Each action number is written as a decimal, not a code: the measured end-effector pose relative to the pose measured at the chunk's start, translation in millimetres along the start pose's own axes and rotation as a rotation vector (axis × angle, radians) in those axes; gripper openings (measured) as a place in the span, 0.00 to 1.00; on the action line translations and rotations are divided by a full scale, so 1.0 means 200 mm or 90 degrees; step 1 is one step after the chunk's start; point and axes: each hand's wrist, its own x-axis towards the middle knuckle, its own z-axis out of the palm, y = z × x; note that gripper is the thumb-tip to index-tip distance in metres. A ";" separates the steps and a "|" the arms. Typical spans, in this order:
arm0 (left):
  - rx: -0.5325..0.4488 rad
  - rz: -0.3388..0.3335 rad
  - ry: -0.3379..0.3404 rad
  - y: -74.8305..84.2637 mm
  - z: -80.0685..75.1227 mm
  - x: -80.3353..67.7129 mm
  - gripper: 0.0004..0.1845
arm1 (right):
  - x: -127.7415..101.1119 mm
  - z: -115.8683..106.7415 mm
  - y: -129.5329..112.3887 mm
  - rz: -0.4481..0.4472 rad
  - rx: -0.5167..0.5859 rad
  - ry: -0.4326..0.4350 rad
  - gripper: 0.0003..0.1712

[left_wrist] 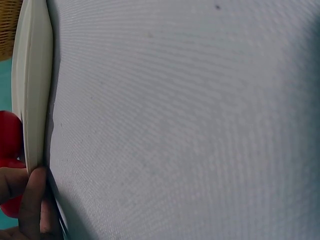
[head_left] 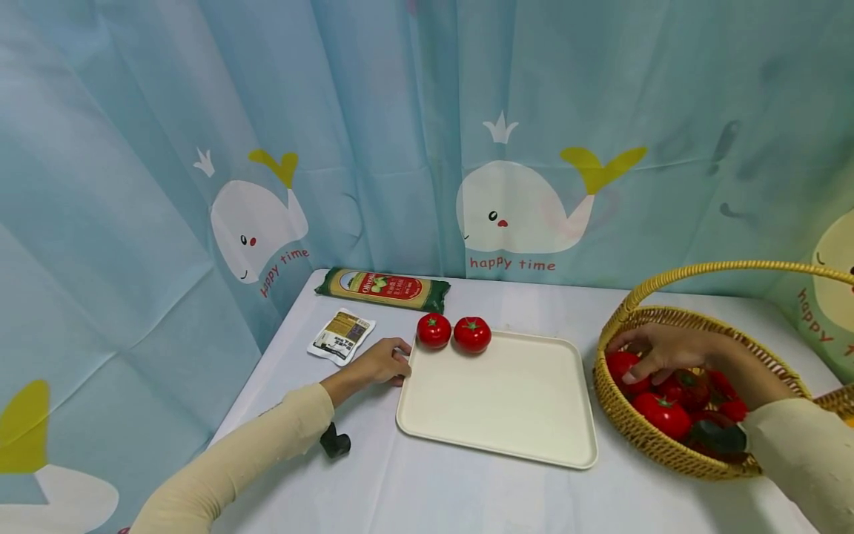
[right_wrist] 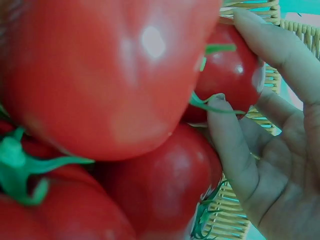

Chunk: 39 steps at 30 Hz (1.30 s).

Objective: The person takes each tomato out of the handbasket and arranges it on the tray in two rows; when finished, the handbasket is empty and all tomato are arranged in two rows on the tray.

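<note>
My left hand (head_left: 380, 363) holds the left rim of a cream tray (head_left: 500, 408), with thumb and fingers on its edge in the left wrist view. Two red tomatoes, one (head_left: 434, 331) by the corner and another (head_left: 472, 335) beside it, sit at the tray's far left. Inside the wicker basket (head_left: 657, 445) on the right, my right hand (head_left: 667, 348) grips a tomato (right_wrist: 232, 75) at the basket's left side, thumb near its green stem. Several more tomatoes (head_left: 662, 415) lie around it; a large one (right_wrist: 110, 75) fills much of the right wrist view.
A green pasta packet (head_left: 387, 288) lies at the back left, with a white-and-gold pouch (head_left: 342, 337) in front of it. Near my left forearm is a small black object (head_left: 335, 443). The basket's tall handle (head_left: 720, 265) arches above my right arm. A whale-print curtain (head_left: 400, 148) hangs behind.
</note>
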 end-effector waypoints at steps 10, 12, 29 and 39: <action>0.005 -0.003 0.004 -0.01 0.00 0.01 0.22 | -0.04 -0.01 0.00 -0.013 -0.012 0.077 0.36; 0.007 -0.002 0.004 -0.01 0.00 0.01 0.22 | -0.04 -0.01 0.00 -0.018 -0.014 0.086 0.37; -0.006 0.001 0.000 -0.01 0.00 0.01 0.22 | -0.12 -0.01 0.00 -0.062 -0.013 0.135 0.33; 0.016 0.001 0.004 -0.01 0.00 0.01 0.21 | -0.18 0.00 -0.02 -0.076 -0.018 0.184 0.30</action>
